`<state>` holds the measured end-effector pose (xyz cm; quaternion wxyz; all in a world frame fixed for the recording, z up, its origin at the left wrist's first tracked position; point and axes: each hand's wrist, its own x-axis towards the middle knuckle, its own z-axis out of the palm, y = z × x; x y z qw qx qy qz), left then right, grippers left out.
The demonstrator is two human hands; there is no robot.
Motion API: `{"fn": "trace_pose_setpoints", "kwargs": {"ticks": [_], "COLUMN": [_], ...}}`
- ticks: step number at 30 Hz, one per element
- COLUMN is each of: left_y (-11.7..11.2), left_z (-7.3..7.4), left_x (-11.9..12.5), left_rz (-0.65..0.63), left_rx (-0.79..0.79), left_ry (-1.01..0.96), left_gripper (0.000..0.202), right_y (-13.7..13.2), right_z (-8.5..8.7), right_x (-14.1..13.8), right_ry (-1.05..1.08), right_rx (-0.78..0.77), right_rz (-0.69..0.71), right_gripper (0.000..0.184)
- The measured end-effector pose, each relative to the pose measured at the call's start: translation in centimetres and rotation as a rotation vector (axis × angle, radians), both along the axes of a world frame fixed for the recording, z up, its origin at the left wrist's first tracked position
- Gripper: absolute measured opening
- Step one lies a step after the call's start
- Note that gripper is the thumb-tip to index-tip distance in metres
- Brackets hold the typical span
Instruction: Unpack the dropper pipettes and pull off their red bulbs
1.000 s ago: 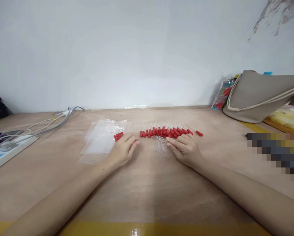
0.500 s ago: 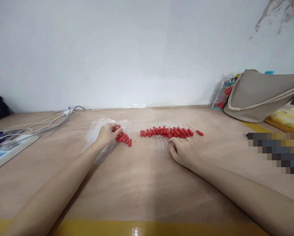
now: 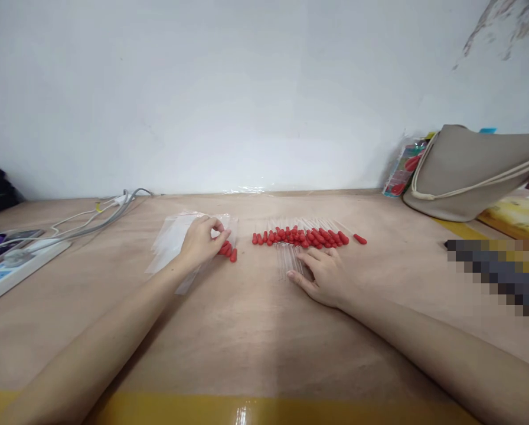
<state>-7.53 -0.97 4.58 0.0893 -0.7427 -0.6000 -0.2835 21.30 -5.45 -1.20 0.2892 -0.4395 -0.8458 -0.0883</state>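
Observation:
My left hand (image 3: 201, 241) is over a stack of clear zip bags (image 3: 167, 241), thumb and forefinger pinched together; what they hold, if anything, is hidden. Several red rubber bulbs (image 3: 232, 255) show just beyond its fingers, partly covered by the hand. My right hand (image 3: 324, 273) rests with thumb and fingers apart at the thin glass tubes (image 3: 287, 262). Behind it runs a long row of droppers with red rubber bulbs (image 3: 320, 237), their thin stems pointing both toward the wall and toward me. A single dropper (image 3: 359, 239) lies at the row's right end.
At the left are a white power strip (image 3: 23, 268) and grey cables (image 3: 114, 212). A grey bag (image 3: 472, 171) stands at the back right beside a clear printed package (image 3: 401, 171). Yellow tape (image 3: 180, 410) runs along the table's front edge.
My left hand has shifted slightly right, covering more of the red bulbs on the bags. My right thumb has spread away from the fingers, leftward over the glass tubes.

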Motion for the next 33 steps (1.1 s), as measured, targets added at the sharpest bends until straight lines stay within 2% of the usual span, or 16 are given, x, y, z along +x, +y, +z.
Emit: {"fn": "trace_pose_setpoints", "kwargs": {"ticks": [5,10,16,22,25,28,31,33], "left_y": [0.2,1.5,2.1,0.9,-0.9,-3.3,-5.4,-6.2], "left_z": [-0.4,-1.0,-1.6,-0.3,-0.2,-1.1,-2.2,-2.8], "left_x": [2.8,4.9,5.0,4.1,3.6,3.5,4.1,4.6], "left_rz": [-0.080,-0.060,-0.042,-0.013,-0.132,-0.325,-0.494,-0.572], "left_rx": [-0.096,-0.207,-0.179,-0.037,0.070,0.137,0.151,0.145], "left_ry": [0.125,0.201,0.120,-0.036,-0.063,-0.070,-0.086,-0.086], "left_gripper": [0.021,0.028,0.021,0.016,0.015,0.013,0.011,0.011], "right_y": [0.0,0.1,0.4,0.6,0.7,0.7,0.7,0.7], "right_z": [0.4,0.4,0.3,0.3,0.5,0.6,0.5,0.5], "right_x": [0.1,0.3,0.3,0.6,0.7,0.8,0.8,0.9], "right_ry": [0.040,0.137,0.198,0.287,0.354,0.384,0.303,0.214], "right_rx": [-0.085,-0.135,-0.149,-0.093,0.024,0.161,0.217,0.224], "right_rz": [-0.007,-0.040,-0.044,-0.027,0.004,0.059,0.157,0.239], "right_gripper": [0.035,0.029,0.026,0.022,0.023,0.035,0.048,0.050]}}
